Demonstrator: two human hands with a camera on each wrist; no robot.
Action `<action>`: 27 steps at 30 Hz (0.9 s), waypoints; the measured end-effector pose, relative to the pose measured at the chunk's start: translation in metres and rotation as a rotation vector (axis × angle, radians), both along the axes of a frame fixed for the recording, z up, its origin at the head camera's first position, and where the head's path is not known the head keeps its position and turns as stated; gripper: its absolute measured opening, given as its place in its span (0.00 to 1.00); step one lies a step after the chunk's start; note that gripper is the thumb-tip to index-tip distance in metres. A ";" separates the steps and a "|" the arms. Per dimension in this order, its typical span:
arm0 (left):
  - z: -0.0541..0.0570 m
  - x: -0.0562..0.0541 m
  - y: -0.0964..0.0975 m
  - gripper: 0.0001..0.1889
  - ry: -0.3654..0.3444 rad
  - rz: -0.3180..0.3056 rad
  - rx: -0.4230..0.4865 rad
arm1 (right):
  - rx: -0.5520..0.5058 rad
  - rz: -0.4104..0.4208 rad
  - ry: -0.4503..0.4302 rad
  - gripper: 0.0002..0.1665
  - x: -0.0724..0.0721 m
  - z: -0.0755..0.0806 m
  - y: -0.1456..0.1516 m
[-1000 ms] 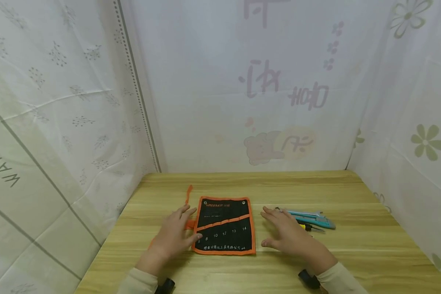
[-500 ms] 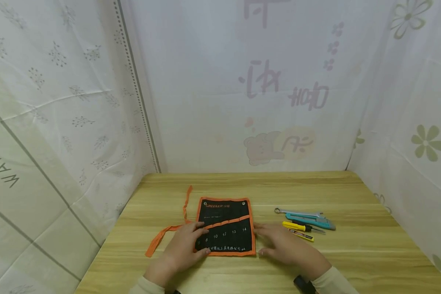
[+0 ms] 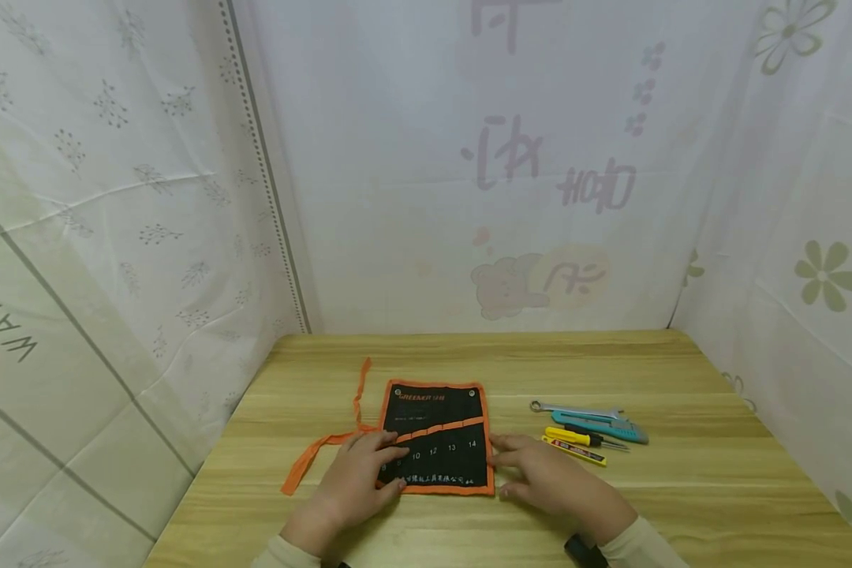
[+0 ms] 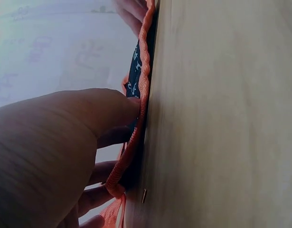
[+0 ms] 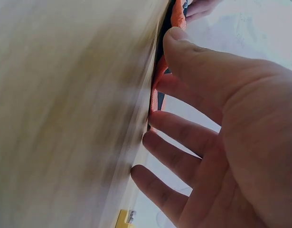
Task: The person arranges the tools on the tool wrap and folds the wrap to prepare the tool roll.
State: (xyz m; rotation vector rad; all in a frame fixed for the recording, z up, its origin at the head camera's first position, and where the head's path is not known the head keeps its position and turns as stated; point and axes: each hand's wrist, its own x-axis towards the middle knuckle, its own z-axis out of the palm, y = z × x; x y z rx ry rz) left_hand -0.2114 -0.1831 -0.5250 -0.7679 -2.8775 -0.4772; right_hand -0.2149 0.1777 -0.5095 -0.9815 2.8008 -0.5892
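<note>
A black tool pouch [image 3: 446,457] with orange trim and numbered pockets lies flat on the table, grommets at its far corners. My left hand [image 3: 358,481] rests on its near left part, covering the first pockets. In the left wrist view, the thumb [image 4: 112,111] touches the pouch near its orange edge. At the pouch's right edge is my right hand [image 3: 550,477], fingers spread and fairly straight. Its fingertips touch the orange edge or the table beside it in the right wrist view, where the thumb [image 5: 183,47] lies along the near edge.
Right of the pouch lie a wrench [image 3: 575,410], a teal utility knife [image 3: 610,427], a yellow-handled screwdriver [image 3: 571,437] and a flat yellow-and-black item [image 3: 575,452]. Orange tie straps [image 3: 315,454] trail off to the left. Printed curtains [image 3: 433,197] stand around the wooden table [image 3: 717,489].
Both hands have come down and inward onto the pouch, the left over its left side, the right to its right edge. During the last half second they have barely moved.
</note>
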 end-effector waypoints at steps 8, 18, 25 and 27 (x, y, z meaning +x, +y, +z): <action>0.001 0.001 0.003 0.29 -0.012 0.026 -0.014 | 0.014 0.039 0.029 0.29 0.002 -0.001 -0.003; 0.003 0.001 0.005 0.34 -0.031 0.047 -0.028 | 0.036 0.051 0.052 0.26 0.006 -0.004 -0.009; 0.002 0.003 0.009 0.42 -0.028 0.082 -0.040 | 0.042 0.048 0.031 0.23 0.009 -0.002 -0.014; 0.002 0.003 0.010 0.44 -0.028 0.087 -0.040 | 0.039 0.051 0.025 0.23 0.010 -0.001 -0.016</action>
